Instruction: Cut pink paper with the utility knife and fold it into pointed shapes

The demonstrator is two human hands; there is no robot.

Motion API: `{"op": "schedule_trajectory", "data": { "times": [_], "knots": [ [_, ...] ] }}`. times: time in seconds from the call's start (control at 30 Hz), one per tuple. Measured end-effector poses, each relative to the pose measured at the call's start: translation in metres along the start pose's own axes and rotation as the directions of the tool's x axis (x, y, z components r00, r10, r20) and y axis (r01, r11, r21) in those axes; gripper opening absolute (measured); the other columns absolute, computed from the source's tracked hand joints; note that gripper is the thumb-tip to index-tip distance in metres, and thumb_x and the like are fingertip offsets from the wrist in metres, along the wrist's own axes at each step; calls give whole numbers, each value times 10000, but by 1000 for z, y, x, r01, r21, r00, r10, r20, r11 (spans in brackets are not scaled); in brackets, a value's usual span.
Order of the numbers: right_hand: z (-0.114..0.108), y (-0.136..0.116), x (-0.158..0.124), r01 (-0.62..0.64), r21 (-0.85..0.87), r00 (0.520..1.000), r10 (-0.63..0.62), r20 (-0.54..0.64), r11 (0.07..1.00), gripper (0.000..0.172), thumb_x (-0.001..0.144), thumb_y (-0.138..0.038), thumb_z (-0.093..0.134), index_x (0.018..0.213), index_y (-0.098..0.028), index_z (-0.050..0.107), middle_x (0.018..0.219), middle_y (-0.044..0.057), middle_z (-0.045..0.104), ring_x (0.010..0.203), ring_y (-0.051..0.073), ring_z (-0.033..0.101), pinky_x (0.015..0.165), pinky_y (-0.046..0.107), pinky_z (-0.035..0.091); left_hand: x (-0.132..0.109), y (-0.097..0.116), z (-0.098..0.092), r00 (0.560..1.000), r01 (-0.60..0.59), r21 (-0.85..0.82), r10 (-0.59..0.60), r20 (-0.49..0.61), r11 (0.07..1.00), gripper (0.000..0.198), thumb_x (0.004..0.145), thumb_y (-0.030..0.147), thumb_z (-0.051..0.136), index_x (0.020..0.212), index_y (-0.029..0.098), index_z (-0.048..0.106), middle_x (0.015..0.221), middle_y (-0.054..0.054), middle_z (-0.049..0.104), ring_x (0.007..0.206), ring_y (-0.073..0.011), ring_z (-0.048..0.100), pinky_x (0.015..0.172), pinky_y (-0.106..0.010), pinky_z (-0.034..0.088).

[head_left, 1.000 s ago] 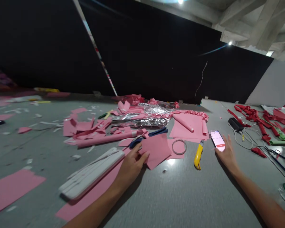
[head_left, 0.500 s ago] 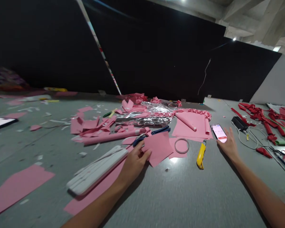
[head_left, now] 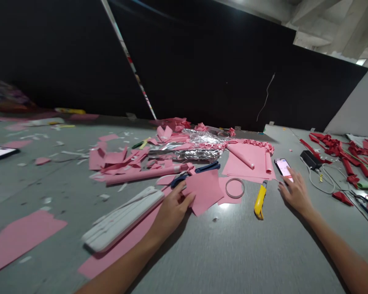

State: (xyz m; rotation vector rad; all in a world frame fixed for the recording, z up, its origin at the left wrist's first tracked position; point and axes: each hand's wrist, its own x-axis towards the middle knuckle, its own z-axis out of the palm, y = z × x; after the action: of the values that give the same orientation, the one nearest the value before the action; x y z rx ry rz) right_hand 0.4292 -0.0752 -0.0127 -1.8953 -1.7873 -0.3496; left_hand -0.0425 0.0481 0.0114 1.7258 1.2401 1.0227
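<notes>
My left hand (head_left: 173, 210) is closed on the edge of a small pink paper sheet (head_left: 204, 192), pinched between thumb and fingers and held tilted above the table. My right hand (head_left: 296, 194) reaches over the lower end of a phone (head_left: 283, 168) with a lit screen. Its fingers are apart and hold nothing; a fingertip is at the screen, though I cannot tell whether it touches. Dark blue scissors (head_left: 207, 167) lie just behind the held paper. A roll of tape (head_left: 234, 188) rests on another pink piece, and a yellow utility knife (head_left: 259, 201) lies between my hands.
A white power strip (head_left: 124, 220) lies on a pink strip beside my left forearm. Pink scraps and rolled paper (head_left: 141, 174) and silver foil (head_left: 199, 154) spread behind. A black adapter (head_left: 310, 160) with cables and red paper (head_left: 345, 157) is at right. A black panel (head_left: 202, 61) stands behind.
My right hand's fingers have moved from beside the phone to over its lower screen and bent a little. My left hand still holds the pink paper in nearly the same place.
</notes>
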Motion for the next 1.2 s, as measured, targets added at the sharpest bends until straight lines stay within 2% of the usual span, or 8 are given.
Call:
{"op": "schedule_trajectory", "data": {
  "times": [0.1,0.27,0.47,0.6,0.73,0.93,1.07,1.2],
  "knots": [
    [0,-17,-10,64,-19,995,-62,72,998,294,1090,-401,619,1304,-270,771,1711,106,533,1664,382,360,1369,663,232,-1,2,-1,1000,0,16,0,8,1000,579,889,607,640,1284,186,683,966,-51,782,840,-280,736,806,-359,584],
    [2,-29,-18,81,-35,989,-76,129,996,312,1092,-379,698,1348,-204,729,1529,129,674,1537,362,532,1305,693,332,-1,3,-1,1000,-1,1,1,10,1000,600,884,614,637,1307,189,674,938,-45,781,829,-281,737,797,-355,583],
    [-3,-40,-32,112,34,980,-116,158,993,328,1095,-405,710,1360,-212,717,1467,112,702,1369,313,666,1218,615,484,-2,2,1,1000,-5,-23,5,15,1000,650,880,623,644,1344,169,670,1061,-91,807,877,-286,760,799,-354,599],
    [-3,-32,-28,77,60,987,-85,136,995,333,1093,-406,714,1369,-221,706,1461,113,691,1312,301,687,1148,575,557,-1,3,1,1000,-13,-13,13,27,1000,623,888,613,632,1333,178,678,1038,-78,813,808,-269,749,771,-349,596],
    [-5,1,4,-21,37,997,19,72,999,345,1093,-407,713,1389,-232,692,1482,118,669,1278,291,692,1091,537,599,-1,4,0,1000,-16,-5,16,17,1000,609,890,607,633,1320,179,685,1037,-80,813,813,-272,744,776,-351,591],
    [5,54,83,-135,16,990,134,38,991,366,1086,-407,725,1395,-215,679,1439,115,682,1206,277,719,1019,502,635,1,3,1,999,-36,-5,35,-10,999,596,888,598,632,1317,190,703,1060,-76,807,896,-291,751,865,-373,608],
    [24,61,116,-134,31,989,131,68,991,369,1084,-406,728,1394,-211,680,1437,115,683,1210,280,718,1022,505,634,2,0,0,999,-37,15,37,-25,999,634,887,616,622,1325,163,694,1100,-96,813,907,-295,763,863,-381,610],
    [35,61,123,-125,46,989,121,80,991,370,1084,-406,728,1396,-213,679,1441,115,681,1212,280,717,1024,507,633,3,-6,1,999,-32,35,33,-35,999,673,890,631,615,1350,146,685,1181,-124,812,945,-303,774,874,-389,612]
  ]
}}
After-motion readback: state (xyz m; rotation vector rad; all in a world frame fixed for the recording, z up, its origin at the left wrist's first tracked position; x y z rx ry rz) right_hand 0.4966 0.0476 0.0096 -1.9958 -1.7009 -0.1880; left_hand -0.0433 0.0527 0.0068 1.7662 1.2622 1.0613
